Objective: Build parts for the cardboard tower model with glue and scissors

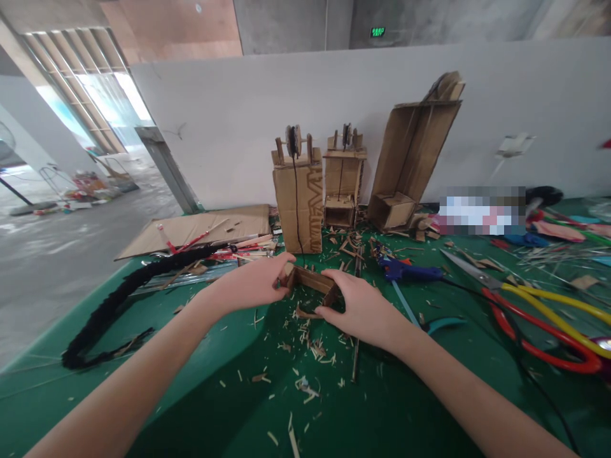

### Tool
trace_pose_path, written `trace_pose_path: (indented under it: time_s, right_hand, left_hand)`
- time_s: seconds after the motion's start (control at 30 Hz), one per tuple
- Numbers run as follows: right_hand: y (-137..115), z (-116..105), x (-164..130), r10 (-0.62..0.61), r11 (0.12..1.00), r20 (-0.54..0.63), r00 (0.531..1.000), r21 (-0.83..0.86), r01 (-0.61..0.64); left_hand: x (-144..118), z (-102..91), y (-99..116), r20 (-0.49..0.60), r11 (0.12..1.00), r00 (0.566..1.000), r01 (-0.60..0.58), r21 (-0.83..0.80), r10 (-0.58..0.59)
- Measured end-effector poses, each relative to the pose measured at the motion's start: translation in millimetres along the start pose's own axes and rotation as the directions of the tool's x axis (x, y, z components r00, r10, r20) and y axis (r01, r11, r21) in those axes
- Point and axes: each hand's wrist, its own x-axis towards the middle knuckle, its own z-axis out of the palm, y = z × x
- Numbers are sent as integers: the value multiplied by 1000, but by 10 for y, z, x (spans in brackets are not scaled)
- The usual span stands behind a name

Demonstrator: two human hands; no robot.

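Note:
Between my hands is a small open cardboard box (313, 280), a frame of thin walls. My left hand (260, 280) pinches its left end between thumb and fingers. My right hand (356, 306) is closed around its right end, with some fingers hidden behind it. Just beyond stands a tall cardboard tower (296, 210) with a spool (293, 141) on top. A dark cord (296, 198) runs from the spool down the tower's front toward the box; where it ends I cannot tell.
Two more cardboard structures, a smaller tower (341, 175) and a tall leaning one (405, 159), stand by the white wall. Right of my hands lie a blue glue gun (413, 270), pliers (443, 323) and large scissors (491, 280). A black fuzzy strip (128, 289) lies left. Scraps litter the green table.

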Motion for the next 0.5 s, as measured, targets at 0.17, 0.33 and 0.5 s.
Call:
trace_pose_path:
  time_s: [0.17, 0.33, 0.5]
  right_hand:
    - [-10, -10, 0, 28, 1000, 17, 999, 12, -28]
    - [-9, -47, -12, -9, 999, 45, 999, 43, 7]
    - [-2, -93, -7, -28, 997, 82, 996, 74, 22]
  left_hand:
    - [14, 5, -21, -6, 999, 999, 35, 18, -35]
    - [5, -14, -50, 27, 1000, 999, -26, 9, 25]
    - [8, -47, -41, 35, 998, 997, -65, 11, 64]
